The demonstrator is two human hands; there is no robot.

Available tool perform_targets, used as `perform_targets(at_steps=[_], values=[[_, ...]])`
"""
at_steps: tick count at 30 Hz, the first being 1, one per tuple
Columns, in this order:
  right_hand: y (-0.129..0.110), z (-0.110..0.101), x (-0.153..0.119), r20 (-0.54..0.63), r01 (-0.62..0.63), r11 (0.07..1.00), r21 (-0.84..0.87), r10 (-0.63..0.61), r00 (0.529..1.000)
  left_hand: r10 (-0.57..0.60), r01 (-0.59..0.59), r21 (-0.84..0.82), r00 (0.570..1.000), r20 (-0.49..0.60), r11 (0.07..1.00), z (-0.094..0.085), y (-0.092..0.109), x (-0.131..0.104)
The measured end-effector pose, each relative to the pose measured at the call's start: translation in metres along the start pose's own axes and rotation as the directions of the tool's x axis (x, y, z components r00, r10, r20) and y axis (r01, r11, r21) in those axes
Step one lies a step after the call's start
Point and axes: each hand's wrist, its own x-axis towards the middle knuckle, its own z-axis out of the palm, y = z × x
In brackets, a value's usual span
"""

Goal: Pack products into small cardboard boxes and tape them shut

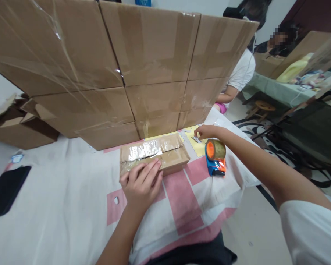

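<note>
A small cardboard box (171, 158) lies on the cloth-covered table, with shiny clear tape over part of its top and a dark gap along the flap seam. My left hand (142, 180) rests on its near left part, fingers stretched out over the top. Farther right, my right hand (205, 131) is low over a yellow patch of the cloth, fingers bent together at a small greyish-white piece that I cannot make out. Just in front of that hand stands a blue and orange tape dispenser (215, 163) carrying a tape roll (220, 149).
Stacked taped cartons (154, 48) form a wall behind the box. An opened carton (24, 127) is at the left, above a black flat object (8, 191). A person in a white shirt (242, 70) is behind the stack; a dark chair (306, 129) stands at right.
</note>
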Motion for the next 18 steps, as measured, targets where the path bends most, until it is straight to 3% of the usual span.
perform_targets(at_steps=[2,7,12,18], values=[[-0.002,0.0,0.001,0.032,0.064,0.998,0.023,-0.065,0.997,0.012,-0.012,0.0,1.0,0.002,1.0,0.0,0.0,0.0],[0.0,-0.002,0.004,-0.023,0.101,0.993,0.054,-0.099,0.995,0.014,-0.014,-0.002,1.0,0.01,1.0,-0.001,-0.001,0.0],[-0.009,-0.003,0.004,0.08,0.183,0.982,0.052,-0.186,0.979,0.018,-0.018,-0.012,1.0,0.01,1.0,-0.001,-0.002,0.0],[-0.01,-0.001,0.005,0.051,0.145,0.989,-0.004,-0.144,0.988,0.0,0.0,-0.022,1.0,0.011,1.0,-0.002,0.0,0.002]])
